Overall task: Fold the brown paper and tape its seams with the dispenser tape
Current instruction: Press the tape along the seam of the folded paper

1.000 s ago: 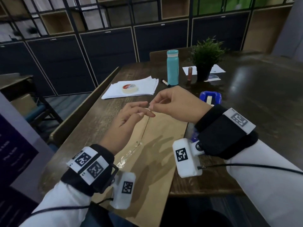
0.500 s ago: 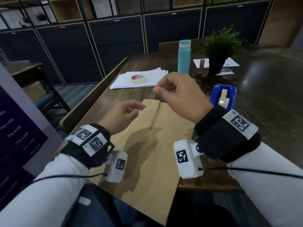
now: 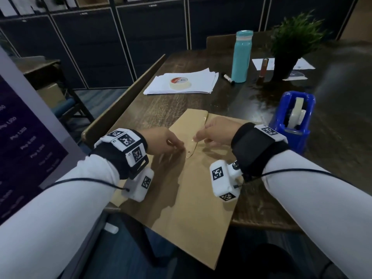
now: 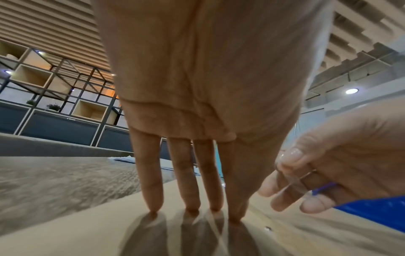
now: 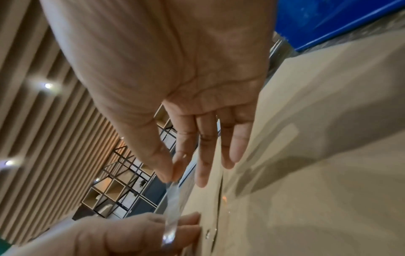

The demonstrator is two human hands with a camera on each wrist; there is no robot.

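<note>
Taping: lay strip (image 5: 173, 204) along the paper (image 3: 193, 198) seam, frame centre
Right hand (image 3: 217, 133): pinches strip's end
Left hand (image 3: 161, 140): straight fingers hold paper flat
Care: lower taut, avoid wrinkles

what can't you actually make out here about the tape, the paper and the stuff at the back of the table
- Clear tape strip: right wrist view shows it between both hands; its lower end and whether it touches the paper are hidden by the left hand.
- Brown paper: in the head view, both hands cover the middle of the seam.
- Masking tape roll: label print too small.
- Blue dispenser: cutter end hidden behind the right wrist strap.
</note>
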